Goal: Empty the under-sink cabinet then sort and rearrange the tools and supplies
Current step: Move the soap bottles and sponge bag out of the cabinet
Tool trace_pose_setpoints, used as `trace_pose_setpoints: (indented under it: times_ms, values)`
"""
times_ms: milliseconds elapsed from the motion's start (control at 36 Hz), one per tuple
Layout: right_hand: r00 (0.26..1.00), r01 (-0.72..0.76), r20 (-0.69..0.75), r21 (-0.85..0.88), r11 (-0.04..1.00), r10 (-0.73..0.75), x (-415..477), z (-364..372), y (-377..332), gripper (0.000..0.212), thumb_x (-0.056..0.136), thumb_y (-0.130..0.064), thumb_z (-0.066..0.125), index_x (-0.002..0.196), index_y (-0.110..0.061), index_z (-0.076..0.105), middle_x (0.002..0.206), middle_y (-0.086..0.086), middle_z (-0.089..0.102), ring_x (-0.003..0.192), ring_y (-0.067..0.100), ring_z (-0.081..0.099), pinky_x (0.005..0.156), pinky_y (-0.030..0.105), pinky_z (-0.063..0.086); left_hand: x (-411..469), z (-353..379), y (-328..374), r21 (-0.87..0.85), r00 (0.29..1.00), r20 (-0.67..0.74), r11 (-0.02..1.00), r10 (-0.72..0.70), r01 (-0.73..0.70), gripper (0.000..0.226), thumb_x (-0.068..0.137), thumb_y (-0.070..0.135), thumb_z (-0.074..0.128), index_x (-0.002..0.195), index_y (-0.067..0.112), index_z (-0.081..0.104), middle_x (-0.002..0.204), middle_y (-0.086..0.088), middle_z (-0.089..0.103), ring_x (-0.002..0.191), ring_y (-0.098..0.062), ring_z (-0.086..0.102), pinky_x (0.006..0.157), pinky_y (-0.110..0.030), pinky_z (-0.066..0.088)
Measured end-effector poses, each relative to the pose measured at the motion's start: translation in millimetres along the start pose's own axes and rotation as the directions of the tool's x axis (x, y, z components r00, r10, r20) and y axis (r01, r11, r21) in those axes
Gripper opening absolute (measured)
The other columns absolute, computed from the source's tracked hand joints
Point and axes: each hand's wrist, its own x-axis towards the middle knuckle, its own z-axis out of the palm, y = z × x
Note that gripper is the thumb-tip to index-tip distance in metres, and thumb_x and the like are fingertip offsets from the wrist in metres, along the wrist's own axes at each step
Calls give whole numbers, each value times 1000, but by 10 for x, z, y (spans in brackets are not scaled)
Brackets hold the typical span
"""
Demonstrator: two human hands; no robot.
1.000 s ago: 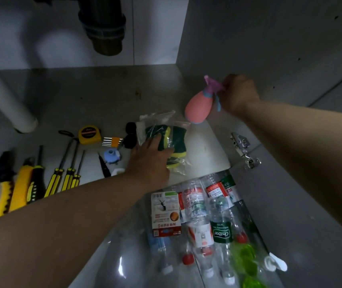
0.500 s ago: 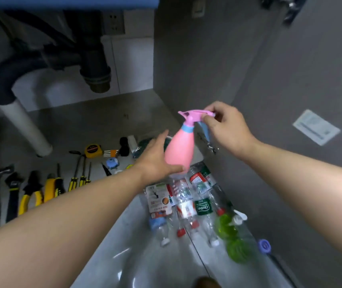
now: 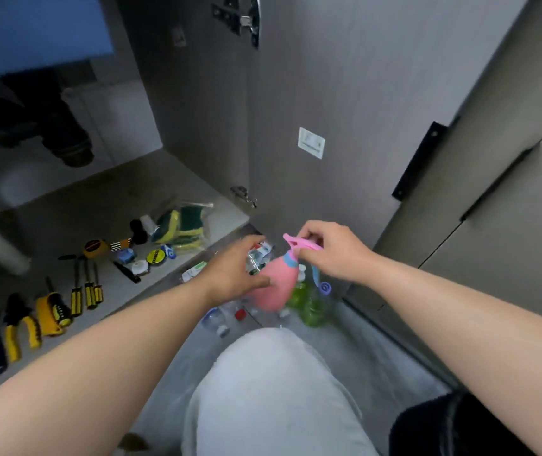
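Lowered since the earlier frame, the pink spray bottle (image 3: 274, 287) now hangs over the floor bottles (image 3: 310, 306) beyond the cabinet floor's (image 3: 105, 192) front edge, right hand (image 3: 332, 255) pinching its trigger head, left hand (image 3: 233, 274) cupping its body; set it down upright before releasing.

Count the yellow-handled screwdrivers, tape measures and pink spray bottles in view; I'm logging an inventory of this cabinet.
yellow-handled screwdrivers: 3
tape measure: 1
pink spray bottle: 1
Total: 5
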Motion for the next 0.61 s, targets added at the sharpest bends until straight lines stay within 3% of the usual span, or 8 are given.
trace_pose_setpoints:
  times_ms: [111, 194, 417, 611]
  values:
    - [991, -102, 61, -200, 974, 116, -177, 240, 379, 14, 84, -36, 70, 91, -25, 65, 88, -3, 71, 81, 23, 66, 72, 37, 55, 14, 5, -27, 137, 1000, -22, 991, -2, 5, 50, 89, 39, 74, 134, 25, 59, 139, 0, 55, 127, -17, 54, 107, -30, 43]
    - [974, -169, 91, -327, 930, 209, -197, 480, 645, 17, 83, -40, 68, 94, -28, 65, 97, 1, 71, 88, 27, 66, 66, 33, 50, 26, -19, -140, 191, 1000, -14, 982, -4, 7, 34, 93, 32, 69, 126, 23, 66, 132, 1, 61, 121, -17, 57, 96, -24, 42]
    - [963, -187, 80, -493, 850, 258, -128, 1200, 1091, 29, 92, -49, 59, 90, -20, 60, 103, 15, 69, 96, 38, 68, 66, 31, 39, -17, 19, -622, 242, 995, 61, 968, -80, 64, 24, 96, 26, 65, 119, 20, 70, 121, 6, 67, 109, -10, 60, 84, -18, 40]
    - [962, -211, 58, -459, 863, 266, 41, 1428, 1135, 20, 95, -34, 58, 97, -16, 64, 106, 15, 71, 96, 36, 69, 67, 29, 37, 22, 76, -926, 229, 981, 108, 964, -160, 132, 18, 97, 29, 64, 112, 23, 71, 115, 4, 69, 105, -16, 62, 94, -35, 51]
